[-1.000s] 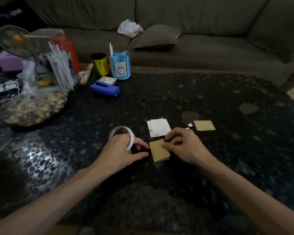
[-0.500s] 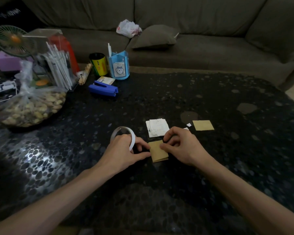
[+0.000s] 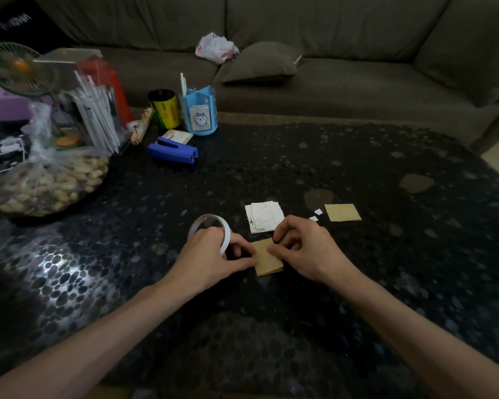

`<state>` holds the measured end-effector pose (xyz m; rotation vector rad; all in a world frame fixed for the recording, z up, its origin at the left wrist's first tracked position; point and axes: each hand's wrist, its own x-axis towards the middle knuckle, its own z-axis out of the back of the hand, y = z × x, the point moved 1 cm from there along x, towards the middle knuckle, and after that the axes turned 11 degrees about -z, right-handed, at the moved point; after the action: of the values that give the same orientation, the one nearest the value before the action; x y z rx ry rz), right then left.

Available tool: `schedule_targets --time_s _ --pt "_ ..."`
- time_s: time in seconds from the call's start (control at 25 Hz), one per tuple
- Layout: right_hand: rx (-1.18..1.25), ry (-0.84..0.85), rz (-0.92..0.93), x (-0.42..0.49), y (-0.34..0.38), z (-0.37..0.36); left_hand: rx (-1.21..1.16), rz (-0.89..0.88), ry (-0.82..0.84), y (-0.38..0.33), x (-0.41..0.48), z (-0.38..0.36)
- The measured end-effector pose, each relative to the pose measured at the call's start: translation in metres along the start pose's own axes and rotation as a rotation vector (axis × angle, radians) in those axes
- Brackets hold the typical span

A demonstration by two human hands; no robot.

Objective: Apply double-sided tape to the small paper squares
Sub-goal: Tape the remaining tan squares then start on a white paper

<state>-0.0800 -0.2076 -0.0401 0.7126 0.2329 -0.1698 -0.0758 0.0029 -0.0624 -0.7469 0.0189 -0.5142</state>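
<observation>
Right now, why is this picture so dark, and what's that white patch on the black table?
Head view: dim light leaves the taupe fabric sofa murky; head view: the white patch is glare on the glossy black pebbled table; head view: the wide lens bows the table's edge, yet the tan paper square and white tape ring look sharp.

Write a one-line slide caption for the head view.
The left hand grips a tape roll while the right hand pinches a tan paper square on the dark pebbled table.
</observation>
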Motion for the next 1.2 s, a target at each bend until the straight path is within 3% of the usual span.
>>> schedule_targets --time_s 0.48,0.64,0.88,1.2 --pt "-0.086 -0.079 0.062 -0.006 -0.001 -0.007 0.083 0.064 -0.010 -0.006 0.001 -0.003" --pt "-0.154 -0.120 0.006 -0.006 0.004 -0.012 0.075 0.078 0.021 -0.009 0.003 -0.001" --pt "-0.014 -0.005 -0.084 0.006 0.003 0.000 0.043 0.135 0.051 -0.007 0.008 -0.001" --pt "-0.196 0.151 0.061 0.005 0.002 0.008 -0.013 0.154 0.122 -0.008 0.018 -0.001"
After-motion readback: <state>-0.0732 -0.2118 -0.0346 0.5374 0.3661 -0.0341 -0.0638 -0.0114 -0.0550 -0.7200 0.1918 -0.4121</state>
